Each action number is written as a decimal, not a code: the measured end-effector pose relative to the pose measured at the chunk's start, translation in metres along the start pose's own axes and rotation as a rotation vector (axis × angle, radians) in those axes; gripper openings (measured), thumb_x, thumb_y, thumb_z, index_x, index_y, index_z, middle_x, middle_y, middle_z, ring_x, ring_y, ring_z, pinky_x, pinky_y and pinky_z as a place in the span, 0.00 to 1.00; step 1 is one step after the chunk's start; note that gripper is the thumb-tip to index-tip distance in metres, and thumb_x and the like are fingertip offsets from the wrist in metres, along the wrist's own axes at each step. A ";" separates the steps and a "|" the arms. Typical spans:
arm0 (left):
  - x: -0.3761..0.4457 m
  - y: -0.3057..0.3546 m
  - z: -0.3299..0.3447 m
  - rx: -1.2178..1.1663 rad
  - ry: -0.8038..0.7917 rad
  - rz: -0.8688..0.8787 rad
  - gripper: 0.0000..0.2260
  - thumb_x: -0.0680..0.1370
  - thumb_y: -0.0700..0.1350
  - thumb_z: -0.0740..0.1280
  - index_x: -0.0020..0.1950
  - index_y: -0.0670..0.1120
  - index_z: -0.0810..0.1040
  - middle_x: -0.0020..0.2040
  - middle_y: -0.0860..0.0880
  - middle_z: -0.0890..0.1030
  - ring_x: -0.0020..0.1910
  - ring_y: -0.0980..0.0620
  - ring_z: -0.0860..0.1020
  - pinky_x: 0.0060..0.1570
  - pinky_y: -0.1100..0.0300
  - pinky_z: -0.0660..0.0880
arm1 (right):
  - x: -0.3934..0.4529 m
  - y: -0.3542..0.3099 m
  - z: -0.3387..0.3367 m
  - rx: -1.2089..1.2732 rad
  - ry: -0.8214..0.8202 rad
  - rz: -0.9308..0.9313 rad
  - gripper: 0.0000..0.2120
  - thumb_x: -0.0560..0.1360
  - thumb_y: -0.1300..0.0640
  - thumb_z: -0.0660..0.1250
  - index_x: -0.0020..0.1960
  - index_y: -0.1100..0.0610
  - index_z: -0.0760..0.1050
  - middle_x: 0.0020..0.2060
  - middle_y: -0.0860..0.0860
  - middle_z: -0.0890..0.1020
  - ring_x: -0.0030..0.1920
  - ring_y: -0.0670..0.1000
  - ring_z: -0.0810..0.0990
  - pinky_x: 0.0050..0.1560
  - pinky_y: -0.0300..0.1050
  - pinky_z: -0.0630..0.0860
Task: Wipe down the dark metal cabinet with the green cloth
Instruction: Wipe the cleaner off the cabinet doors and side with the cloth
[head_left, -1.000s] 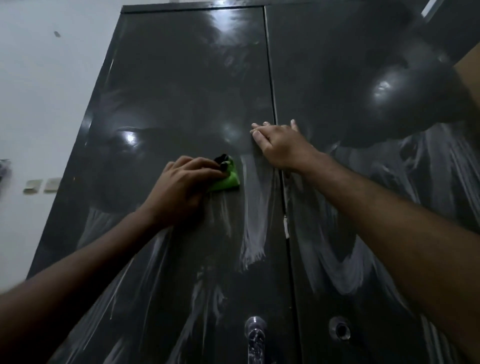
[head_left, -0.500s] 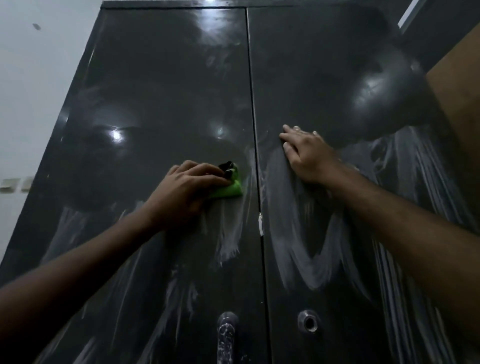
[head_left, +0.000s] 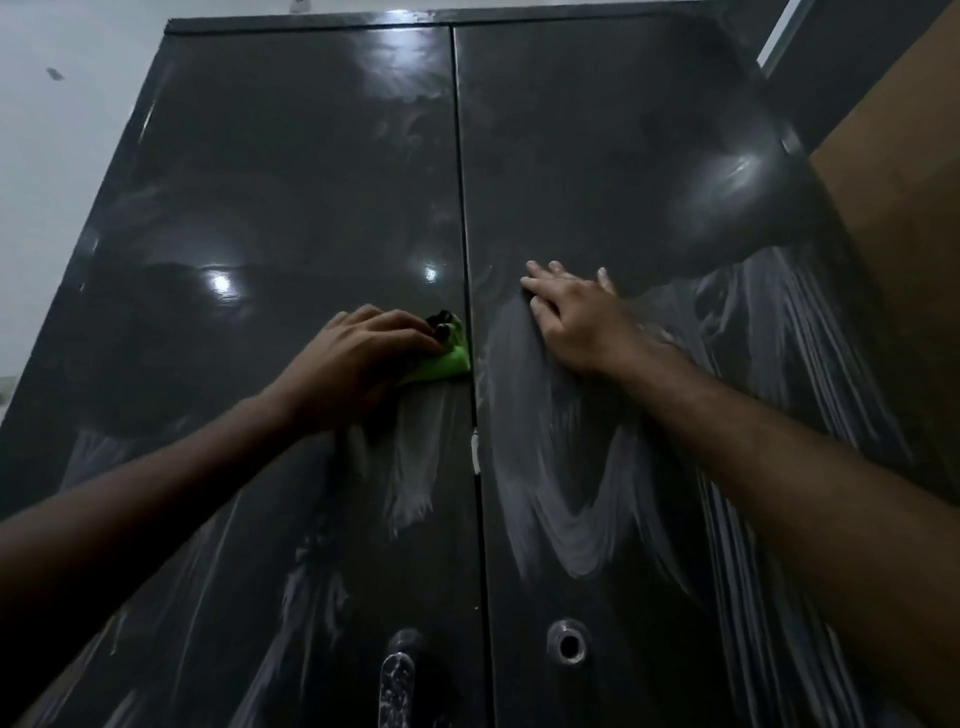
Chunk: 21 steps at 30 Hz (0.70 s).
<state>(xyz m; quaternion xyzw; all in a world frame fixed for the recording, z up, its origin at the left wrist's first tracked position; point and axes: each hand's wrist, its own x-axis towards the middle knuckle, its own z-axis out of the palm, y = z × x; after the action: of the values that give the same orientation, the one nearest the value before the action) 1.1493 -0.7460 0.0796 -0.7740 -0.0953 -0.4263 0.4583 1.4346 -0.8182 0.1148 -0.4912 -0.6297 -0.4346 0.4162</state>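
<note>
Left hand slid green cloth right to door seam, right hand flat

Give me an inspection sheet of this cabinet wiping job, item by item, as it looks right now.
Surface: dark metal cabinet, two closed doors, white smears across the lower halves, upper halves glossy.
Job's things: green cloth pressed on the left door beside the centre seam.
Clutter: nothing seen.
Grippers: left hand curled over the cloth; right hand flat on the right door, fingers straight.
Cables: nothing seen.
Surroundings: white wall at left, brown panel at right, door handle and keyhole low down.
</note>
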 end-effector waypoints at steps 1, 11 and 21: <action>0.011 -0.008 -0.002 0.031 0.014 -0.026 0.16 0.81 0.46 0.69 0.69 0.52 0.81 0.70 0.50 0.79 0.61 0.43 0.77 0.57 0.44 0.73 | 0.000 -0.001 -0.001 -0.005 -0.006 0.000 0.22 0.84 0.53 0.53 0.78 0.52 0.67 0.80 0.45 0.61 0.80 0.48 0.56 0.78 0.66 0.44; 0.038 0.045 0.030 -0.101 0.085 -0.065 0.17 0.82 0.50 0.65 0.70 0.54 0.80 0.71 0.52 0.77 0.64 0.46 0.74 0.59 0.49 0.71 | -0.006 -0.002 -0.014 0.078 0.003 0.005 0.20 0.85 0.54 0.52 0.75 0.54 0.68 0.76 0.51 0.70 0.77 0.52 0.65 0.79 0.62 0.46; 0.064 0.078 0.014 -0.731 0.463 -0.569 0.18 0.79 0.35 0.71 0.68 0.45 0.75 0.60 0.47 0.82 0.58 0.52 0.82 0.59 0.52 0.82 | -0.053 -0.067 -0.024 0.494 0.324 0.168 0.11 0.77 0.47 0.70 0.55 0.52 0.77 0.41 0.45 0.79 0.42 0.46 0.79 0.40 0.41 0.75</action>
<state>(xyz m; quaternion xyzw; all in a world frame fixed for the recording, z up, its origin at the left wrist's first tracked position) 1.2392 -0.7941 0.0759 -0.7124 -0.0430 -0.6997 0.0331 1.3799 -0.8641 0.0614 -0.3499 -0.5989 -0.3053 0.6524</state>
